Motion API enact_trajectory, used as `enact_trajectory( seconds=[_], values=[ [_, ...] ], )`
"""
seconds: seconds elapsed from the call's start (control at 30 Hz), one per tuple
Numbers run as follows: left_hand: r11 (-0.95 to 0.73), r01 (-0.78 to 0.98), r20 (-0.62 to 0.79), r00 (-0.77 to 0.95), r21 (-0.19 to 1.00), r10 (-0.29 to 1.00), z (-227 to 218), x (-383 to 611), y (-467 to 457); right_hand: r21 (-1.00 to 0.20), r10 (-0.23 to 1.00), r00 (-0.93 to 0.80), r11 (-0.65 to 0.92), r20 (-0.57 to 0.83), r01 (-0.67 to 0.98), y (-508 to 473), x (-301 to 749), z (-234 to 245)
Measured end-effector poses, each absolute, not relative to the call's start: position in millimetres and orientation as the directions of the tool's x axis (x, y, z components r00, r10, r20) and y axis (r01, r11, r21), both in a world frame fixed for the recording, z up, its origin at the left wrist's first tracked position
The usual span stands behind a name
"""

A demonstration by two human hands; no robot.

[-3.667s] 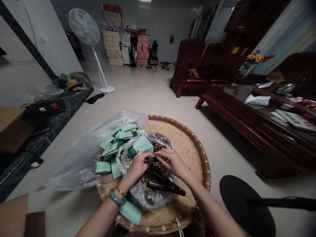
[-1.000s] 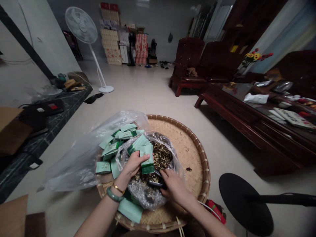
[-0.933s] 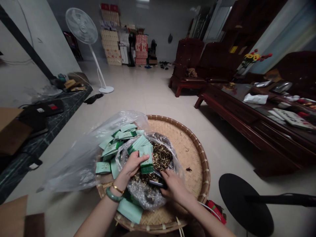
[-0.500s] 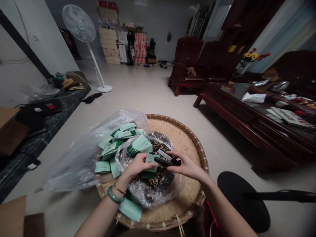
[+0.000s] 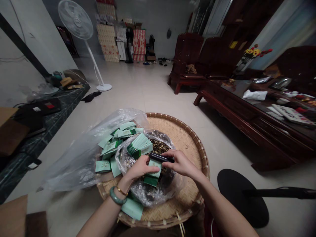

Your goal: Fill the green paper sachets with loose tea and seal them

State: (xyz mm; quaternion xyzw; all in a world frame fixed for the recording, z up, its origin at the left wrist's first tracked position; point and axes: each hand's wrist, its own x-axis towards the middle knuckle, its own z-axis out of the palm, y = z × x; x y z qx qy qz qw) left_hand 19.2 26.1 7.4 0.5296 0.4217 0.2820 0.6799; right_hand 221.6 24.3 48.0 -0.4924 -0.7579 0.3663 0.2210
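My left hand [image 5: 141, 168] grips a small green packet [image 5: 153, 171] over a clear bag of dried loose leaves [image 5: 158, 149]. My right hand [image 5: 181, 163] is closed round a black tool [image 5: 161, 158] whose end sits at the top edge of that packet. A stack of green packets [image 5: 139, 147] leans inside the same bag. More green packets [image 5: 112, 147] lie loose in a second clear plastic bag [image 5: 81, 158] on the left. Everything rests on a round woven bamboo tray [image 5: 192, 144].
A black round stool [image 5: 240, 197] stands to the right of the tray. A dark wooden table [image 5: 256, 112] with papers runs along the right. A dark marble ledge [image 5: 46, 121] with boxes lies on the left. A standing fan [image 5: 79, 33] and stacked cartons [image 5: 118, 36] are far back.
My right hand lifted the black tool out of the leaves and brought it to the packet's top. My left hand lowered the packet slightly toward me.
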Motion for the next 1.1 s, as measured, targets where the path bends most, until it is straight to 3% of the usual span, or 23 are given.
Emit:
enact_trajectory(
  seconds=[0.17, 0.3, 0.47, 0.57, 0.9, 0.97, 1.1],
  values=[
    [0.305, 0.09, -0.309, 0.488, 0.948, 0.816, 5.2, 18.0, 26.2, -0.808, 0.911, -0.412, 0.227, -0.021, 0.544, 26.3, 221.2, 42.8],
    [0.341, 0.096, -0.342, 0.495, 0.935, 0.799, 5.6, 17.3, 27.5, -0.926, 0.897, -0.401, -0.025, -0.187, 0.377, 32.5, 228.1, 36.0],
    [0.421, 0.091, -0.41, 0.484, 0.902, 0.773, 5.4, 16.7, 28.7, -0.936, 0.865, -0.378, -0.246, -0.33, 0.253, 36.8, 244.8, 34.9],
    [0.443, 0.059, -0.417, 0.464, 0.895, 0.781, 4.7, 15.6, 29.3, -0.943, 0.856, -0.418, -0.208, -0.303, 0.258, 33.4, 249.0, 36.8],
    [0.395, 0.076, -0.378, 0.499, 0.916, 0.78, 7.5, 14.8, 28.6, -0.878, 0.804, -0.574, 0.155, -0.155, 0.453, 26.2, 225.5, 45.5],
    [0.405, 0.074, -0.385, 0.505, 0.911, 0.773, 6.2, 13.6, 28.4, -0.893, 0.808, -0.562, 0.107, -0.178, 0.437, 26.6, 223.8, 42.4],
    [0.392, 0.089, -0.382, 0.494, 0.916, 0.781, 4.2, 12.7, 28.6, -0.954, 0.798, -0.54, -0.141, -0.268, 0.265, 25.9, 227.9, 29.1]
  ],
)
